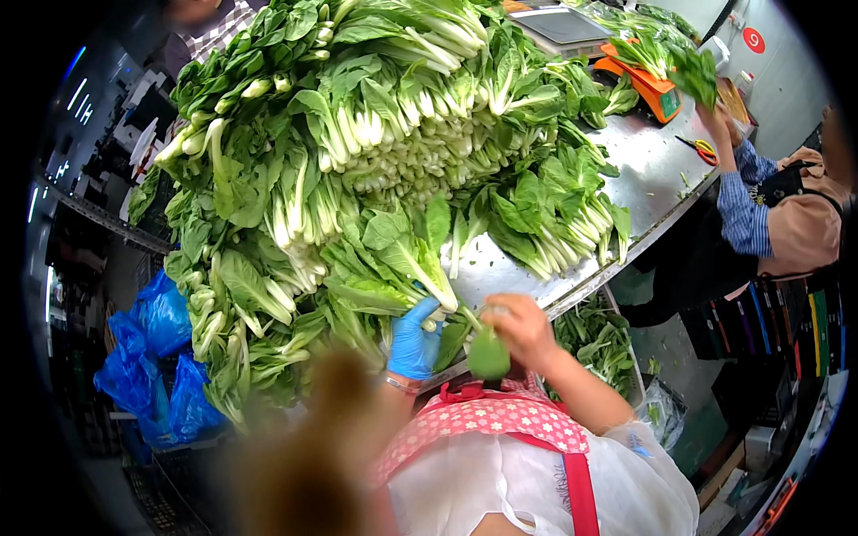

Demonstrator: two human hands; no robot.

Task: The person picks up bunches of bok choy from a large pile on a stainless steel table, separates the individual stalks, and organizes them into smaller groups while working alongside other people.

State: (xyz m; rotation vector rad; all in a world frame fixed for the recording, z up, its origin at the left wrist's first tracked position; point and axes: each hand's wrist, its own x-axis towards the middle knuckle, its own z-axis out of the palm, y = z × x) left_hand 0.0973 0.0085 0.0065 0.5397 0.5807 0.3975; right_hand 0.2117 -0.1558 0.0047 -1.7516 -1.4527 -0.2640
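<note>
My left hand [413,343], in a blue glove, is closed around the stem ends of a small bunch of bok choy [423,262], whose leaves point away from me. Just to its right, my bare right hand [526,331] pinches a single loose leaf [488,355] that hangs over my apron. A large heap of bok choy [415,157] rises in front of both hands, with many white stems facing me. Right of the bunch, a smaller row of bok choy [556,221] lies on the metal table [493,264].
Left of the heap are blue plastic bags [157,362]. A crate of leaves [596,342] stands below the table's right edge. Farther right are scissors [702,149], an orange scale [647,84] and a co-worker [771,201] holding greens. Another person [218,30] stands beyond the heap.
</note>
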